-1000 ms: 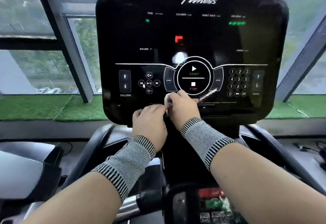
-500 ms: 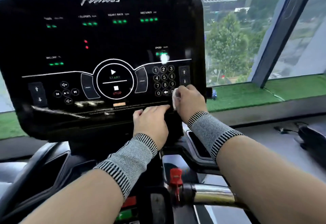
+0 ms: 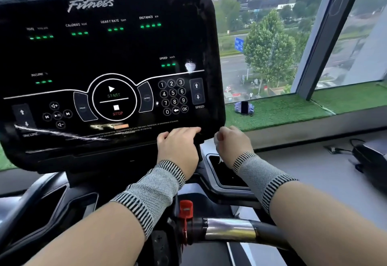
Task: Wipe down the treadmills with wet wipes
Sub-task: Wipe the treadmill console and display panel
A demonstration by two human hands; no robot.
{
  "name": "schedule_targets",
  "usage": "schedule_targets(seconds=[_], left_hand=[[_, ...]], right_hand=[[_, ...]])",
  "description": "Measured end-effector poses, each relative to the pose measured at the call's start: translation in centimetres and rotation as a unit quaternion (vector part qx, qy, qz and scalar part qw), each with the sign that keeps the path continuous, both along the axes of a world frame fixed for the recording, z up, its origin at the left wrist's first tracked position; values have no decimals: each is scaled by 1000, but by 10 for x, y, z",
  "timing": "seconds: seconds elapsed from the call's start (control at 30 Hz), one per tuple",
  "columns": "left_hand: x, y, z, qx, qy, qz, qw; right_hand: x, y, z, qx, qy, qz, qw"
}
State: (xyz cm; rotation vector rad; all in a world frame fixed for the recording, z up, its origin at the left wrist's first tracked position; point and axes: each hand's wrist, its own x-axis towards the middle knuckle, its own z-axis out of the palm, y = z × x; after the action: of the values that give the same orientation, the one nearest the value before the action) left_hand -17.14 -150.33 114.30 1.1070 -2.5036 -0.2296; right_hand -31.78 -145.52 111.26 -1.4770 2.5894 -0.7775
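At the bottom right corner of the black treadmill console (image 3: 104, 56) we see our two hands. Our left hand (image 3: 178, 148) lies flat on the lower edge of the console, just under the number keys (image 3: 172, 96), with its fingers straight and reaching to the right. Our right hand (image 3: 232, 142) is just past the console's corner, near the left hand but not touching it. Its fingers are curled in. We cannot tell if a wet wipe is inside it, because no wipe shows clearly. Both wrists wear grey striped wristbands (image 3: 259, 173). Green lights glow on the screen, and wet streaks shine along its bottom left part. Below our arms sit a red safety clip (image 3: 185, 209) and a shiny handlebar (image 3: 230, 229). On the green window ledge (image 3: 282, 110) a phone (image 3: 244, 107) stands upright.
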Motion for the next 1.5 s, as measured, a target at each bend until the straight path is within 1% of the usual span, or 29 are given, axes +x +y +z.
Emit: schedule_targets(seconds=[0.07,0.13,0.2,0.3,0.4,0.5,0.57,0.63,0.67,0.7,0.77,0.8,0.83,0.87,0.93,0.97,1.0,1.07,1.13,1.23,1.37,1.5], left_hand=[[-1,2,0,0,-1,3,1000],[-2,3,0,-1,-4,5,1000],[-2,3,0,-1,-7,10,1000],[0,3,0,3,-1,17,1000],[4,2,0,5,2,20,1000],[6,2,-1,3,4,21,1000],[7,4,-1,3,3,20,1000],[6,7,-1,2,5,17,1000],[6,8,0,4,5,16,1000],[5,8,0,6,6,15,1000],[4,9,0,6,4,17,1000],[3,10,0,8,3,17,1000],[3,11,0,11,2,16,1000],[3,13,-1,16,4,14,1000],[4,16,-1,22,12,7,1000],[5,18,-1,23,16,3,1000],[7,20,0,24,19,-1,1000],[10,24,2,36,32,-14,999],[10,32,6,64,58,-28,996],[12,50,12,94,90,-44,991],[25,79,16,152,102,-78,980],[50,111,11,183,119,-121,968]], right_hand=[[-4,3,11,-73,2,14,997],[-9,-4,34,-148,41,25,988],[-15,-16,51,-174,69,30,982],[-15,-26,39,-151,112,41,981],[0,-27,11,-123,152,101,975],[3,-26,0,-154,146,120,970],[3,-20,-5,-113,150,149,971],[-1,-13,-8,-24,198,171,965],[0,-9,-7,-7,208,169,963],[-4,-8,-6,-32,205,152,966],[-8,-8,0,-118,169,90,974],[-9,-8,5,-142,161,60,975],[-9,-8,7,-126,156,58,978],[-7,-8,7,-83,158,71,981],[-5,-4,-1,38,146,101,983],[-5,1,-3,68,144,99,982],[-4,6,-5,74,132,84,985],[0,19,1,52,105,49,992],[4,35,12,13,44,18,999],[17,62,26,-55,-43,-5,998],[46,101,38,-134,-164,-9,977],[87,148,42,-165,-230,-40,958]])
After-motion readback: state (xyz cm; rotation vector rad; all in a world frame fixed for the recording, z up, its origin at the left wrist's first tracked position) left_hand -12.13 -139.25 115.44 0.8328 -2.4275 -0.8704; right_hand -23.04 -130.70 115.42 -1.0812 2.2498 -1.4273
